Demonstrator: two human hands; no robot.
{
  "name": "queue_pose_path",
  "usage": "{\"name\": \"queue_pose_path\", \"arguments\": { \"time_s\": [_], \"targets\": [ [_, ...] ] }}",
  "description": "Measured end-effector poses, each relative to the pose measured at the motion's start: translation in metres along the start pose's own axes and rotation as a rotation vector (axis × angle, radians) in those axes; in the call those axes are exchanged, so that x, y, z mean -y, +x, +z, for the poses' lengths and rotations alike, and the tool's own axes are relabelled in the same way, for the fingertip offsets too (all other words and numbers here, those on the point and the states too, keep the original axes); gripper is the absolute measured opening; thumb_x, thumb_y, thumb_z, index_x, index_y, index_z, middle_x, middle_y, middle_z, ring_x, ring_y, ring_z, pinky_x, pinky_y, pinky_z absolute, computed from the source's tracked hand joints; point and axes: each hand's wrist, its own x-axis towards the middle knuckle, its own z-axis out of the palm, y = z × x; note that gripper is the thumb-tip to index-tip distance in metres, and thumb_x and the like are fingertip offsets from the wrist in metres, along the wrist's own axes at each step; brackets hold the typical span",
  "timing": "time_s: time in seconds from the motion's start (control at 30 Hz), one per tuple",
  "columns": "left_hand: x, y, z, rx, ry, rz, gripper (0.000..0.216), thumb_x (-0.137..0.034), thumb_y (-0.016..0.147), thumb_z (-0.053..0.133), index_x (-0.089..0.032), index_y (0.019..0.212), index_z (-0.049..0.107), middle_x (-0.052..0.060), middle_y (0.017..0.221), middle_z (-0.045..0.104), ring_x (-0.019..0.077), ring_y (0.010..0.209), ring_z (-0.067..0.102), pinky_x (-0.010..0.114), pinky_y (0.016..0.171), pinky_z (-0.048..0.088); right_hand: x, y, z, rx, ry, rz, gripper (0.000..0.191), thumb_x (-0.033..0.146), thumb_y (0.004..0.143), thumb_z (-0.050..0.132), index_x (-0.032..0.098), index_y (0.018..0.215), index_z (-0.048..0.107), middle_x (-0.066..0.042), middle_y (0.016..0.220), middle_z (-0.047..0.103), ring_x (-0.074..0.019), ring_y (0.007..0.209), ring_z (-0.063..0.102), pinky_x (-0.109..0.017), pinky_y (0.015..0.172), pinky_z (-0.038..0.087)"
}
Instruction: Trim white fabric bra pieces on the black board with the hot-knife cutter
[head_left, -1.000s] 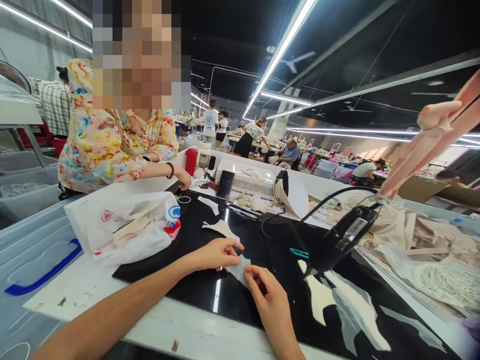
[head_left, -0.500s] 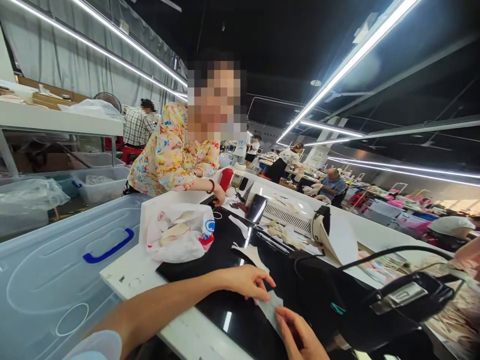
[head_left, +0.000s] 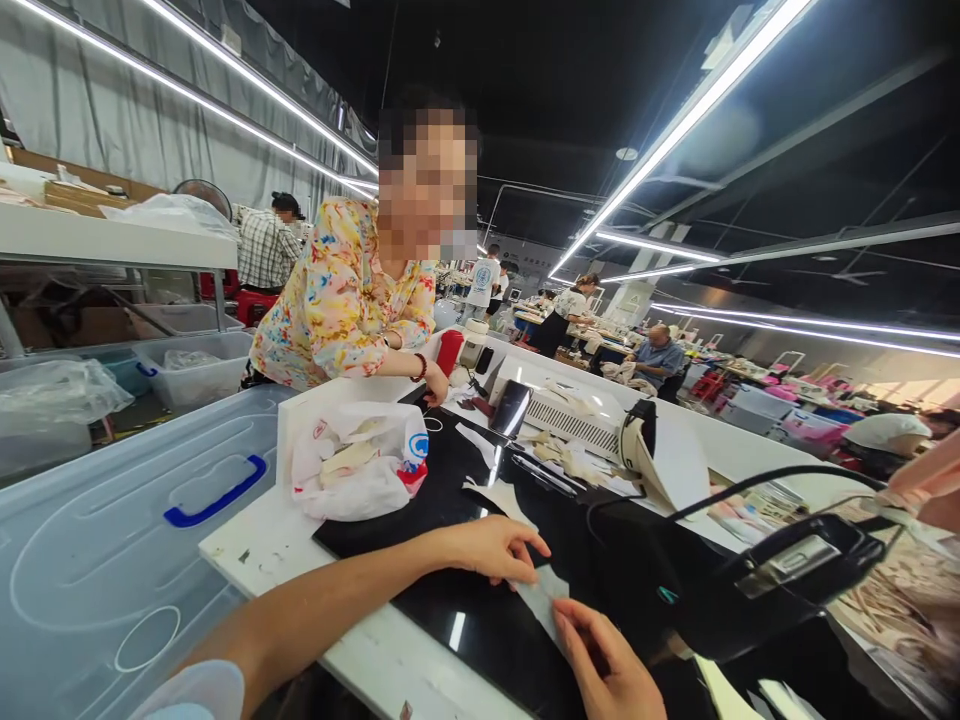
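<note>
Glossy black, the tabletop [head_left: 495, 635] carried one thin grey piece [head_left: 543, 598] between both hands and partly hidden by them, its right edge pinched in the closed grip of the right hand [head_left: 607, 662], while bent fingers of the left hand [head_left: 491, 548] touched its left side, though I could not tell whether that grip had closed. At lower right, at least two pale strips [head_left: 724, 692] were cut off by the frame; beyond lay two cream pieces [head_left: 508, 499], and left of these one white bag [head_left: 322, 498] held several scraps [head_left: 349, 462], too overlapped to count.
</note>
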Motion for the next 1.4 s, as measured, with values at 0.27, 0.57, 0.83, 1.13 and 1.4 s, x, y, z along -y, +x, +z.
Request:
{"name": "queue_pose_path", "arguments": {
  "time_s": [0.27,0.57,0.83,1.13,1.4],
  "targets": [
    [-0.022,0.0,-0.025,-0.271,0.061,0.155,0.042,-0.026,0.082,0.067,-0.016,0.122,0.062,0.0,0.085,0.066,0.0115,0.07,0.061,0.025,0.069,0.049,0.053,0.047,0.0,-0.058,0.026,-0.055,0.042,0.062,0.087,0.058,0.023,0.09,0.075,-0.006,0.088,0.075,-0.0212,0.069,0.067,-0.03,0.065,0.054],
    [-0.033,0.015,-0.076,-0.486,0.487,0.215,0.022,-0.022,0.086,0.063,-0.019,0.108,0.064,-0.001,0.086,0.065,0.0141,0.074,0.058,0.026,0.073,0.045,0.045,0.114,0.044,-0.04,0.026,-0.139,0.04,0.052,0.093,0.05,0.02,0.095,0.074,-0.008,0.091,0.074,-0.0223,0.077,0.065,-0.034,0.074,0.049],
    [-0.015,0.023,-0.075,-0.428,0.837,0.177,0.013,-0.016,0.093,0.055,-0.019,0.099,0.066,0.005,0.1,0.069,0.0204,0.093,0.062,0.031,0.087,0.046,0.032,0.119,0.062,-0.004,-0.075,-0.137,0.037,0.045,0.096,0.045,0.022,0.094,0.074,-0.008,0.091,0.073,-0.0259,0.085,0.065,-0.037,0.077,0.047],
    [0.004,0.026,-0.072,-0.383,1.008,0.103,0.023,-0.035,0.099,0.061,-0.015,0.109,0.065,0.007,0.11,0.067,0.0198,0.099,0.066,0.042,0.089,0.055,0.023,0.115,0.073,0.011,-0.183,-0.154,0.033,0.038,0.097,0.046,0.024,0.089,0.074,-0.005,0.083,0.068,-0.024,0.082,0.064,-0.034,0.073,0.045],
    [0.005,0.02,-0.068,-0.445,1.075,0.142,0.02,-0.023,0.1,0.054,-0.02,0.097,0.074,0.007,0.103,0.069,0.0229,0.102,0.062,0.034,0.09,0.048,0.021,0.115,0.078,-0.05,-0.238,-0.202,0.036,0.041,0.098,0.046,0.023,0.086,0.075,-0.007,0.083,0.063,-0.0234,0.082,0.061,-0.034,0.074,0.046]
  ]
}}
